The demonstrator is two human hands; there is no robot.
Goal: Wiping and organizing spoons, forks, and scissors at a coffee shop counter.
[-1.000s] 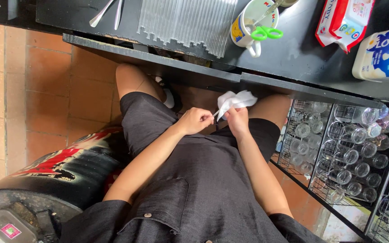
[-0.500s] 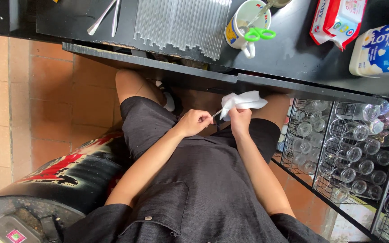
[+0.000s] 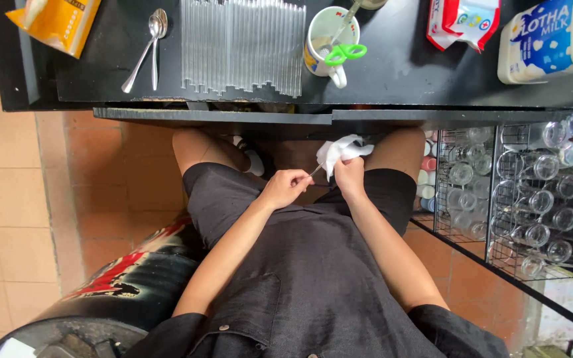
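Below the black table (image 3: 432, 79) edging the frame's top, the right hand (image 3: 349, 178) at centre is closed around a bunched white cloth (image 3: 339, 151), while the left hand (image 3: 285, 187) pinches a thin rod (image 3: 316, 171) poking into it, apparently for wiping.

The thin rod (image 3: 314, 171) between the hands is too small to identify, and the white cloth (image 3: 341, 150) covers its far end. The orange packet (image 3: 58, 20), the milk carton (image 3: 548, 40) and the wire rack of glasses (image 3: 532, 192) are cut off by the picture's edges.
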